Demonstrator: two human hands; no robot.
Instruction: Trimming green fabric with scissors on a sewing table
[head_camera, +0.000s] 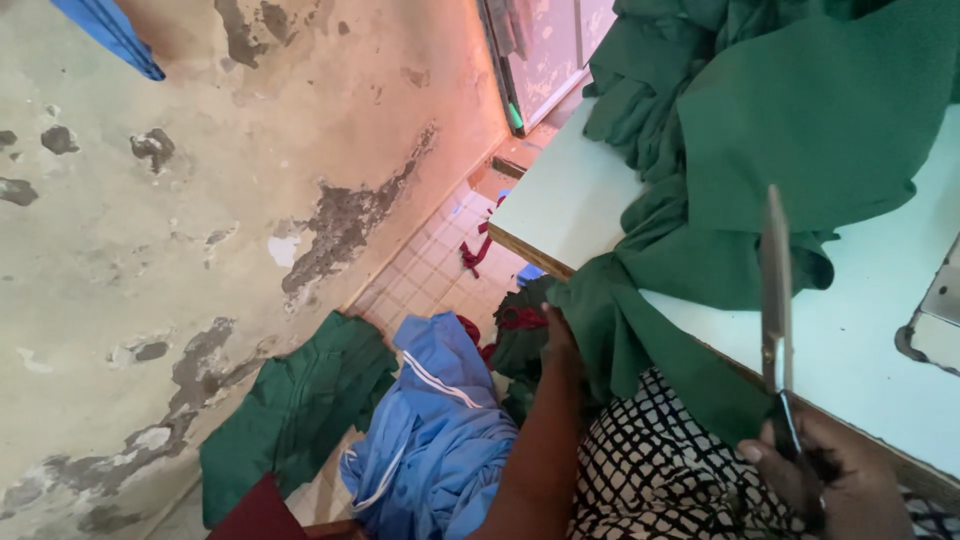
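Steel scissors (777, 300) pinched in right hand (835, 475) at 5 o'clock, fingers pressed together through the handles, blades shut, long axis pointing to 12 o'clock over the pale bench (570, 190). Green cloth (790, 120) heaped just beyond the tips, trailing off the bench edge toward 8 o'clock. Left hand (556, 335) closed on that hanging fold, nearer the cloth than the right. Checked garment (660, 470) below; blue fabric (440, 430) and more green fabric (300, 400) on tiled floor (425, 275) at 7 o'clock, against stained wall (200, 200).
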